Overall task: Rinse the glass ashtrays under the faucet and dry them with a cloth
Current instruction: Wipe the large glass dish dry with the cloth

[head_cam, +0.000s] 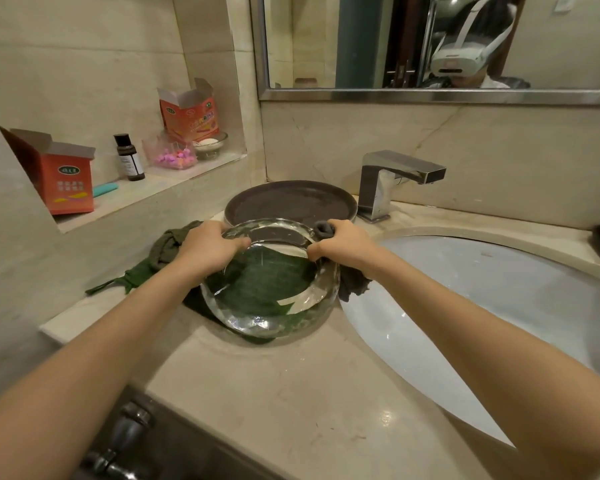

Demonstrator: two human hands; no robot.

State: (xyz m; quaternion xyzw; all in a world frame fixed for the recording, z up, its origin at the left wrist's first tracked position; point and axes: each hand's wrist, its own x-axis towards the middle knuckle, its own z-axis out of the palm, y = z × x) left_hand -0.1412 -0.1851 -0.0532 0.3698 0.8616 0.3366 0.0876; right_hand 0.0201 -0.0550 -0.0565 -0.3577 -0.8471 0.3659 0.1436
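A large round clear glass ashtray is held tilted over the counter, left of the sink. My left hand grips its far left rim, thumb inside the bowl. My right hand grips the far right rim together with a dark grey cloth that hangs down beside the glass. A dark green cloth lies bunched on the counter under and behind the ashtray. The chrome faucet stands at the back; no water is visibly running.
A dark round tray sits behind the ashtray. The white sink basin fills the right side. A wall niche on the left holds two orange boxes, a small brown bottle and a soap dish. A mirror hangs above.
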